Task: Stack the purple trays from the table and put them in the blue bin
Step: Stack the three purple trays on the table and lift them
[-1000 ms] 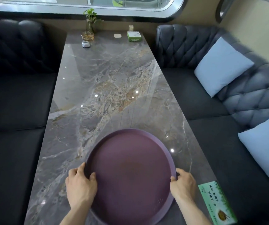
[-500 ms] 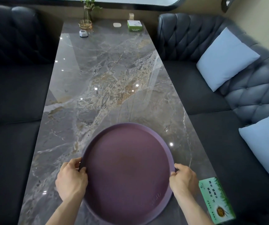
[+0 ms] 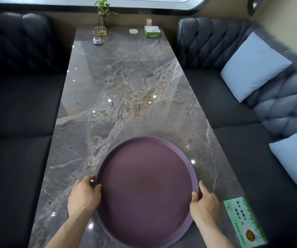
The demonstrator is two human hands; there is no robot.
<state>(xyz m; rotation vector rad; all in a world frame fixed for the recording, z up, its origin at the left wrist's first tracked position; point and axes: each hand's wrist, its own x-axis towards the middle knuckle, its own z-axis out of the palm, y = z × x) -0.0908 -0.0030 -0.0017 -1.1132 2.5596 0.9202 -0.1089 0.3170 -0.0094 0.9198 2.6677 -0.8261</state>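
Purple rim, left grip: left hand [image 3: 83, 196] closed on the near-left edge of the purple tray [image 3: 146, 190], thumb over the lip, fingers curled under.
Purple rim, right grip: right hand [image 3: 204, 204] clamped on the near-right edge, thumb on top, fingers hidden beneath.
Tray position: at the near end of the desk [image 3: 122, 90], centred between the two hands; whether resting on the marble or just lifted, cannot tell.
Stack: only one top surface visible; rim looks thick on the left, so possibly more than one tray nested, not certain.
Desk beyond: no other purple tray in sight on the marble; only a green card [image 3: 244, 222] at the near-right corner, well clear of the rim, plus a green box [image 3: 152, 32], a small white object [image 3: 97, 40] and a plant in a glass vase [image 3: 102, 15] at the far end.
Blue bin: not in view.
Done, by judgement: gathering from the desk seemingly finished.
Left, by judgement: lifting, carrying to the bin, setting down inside.
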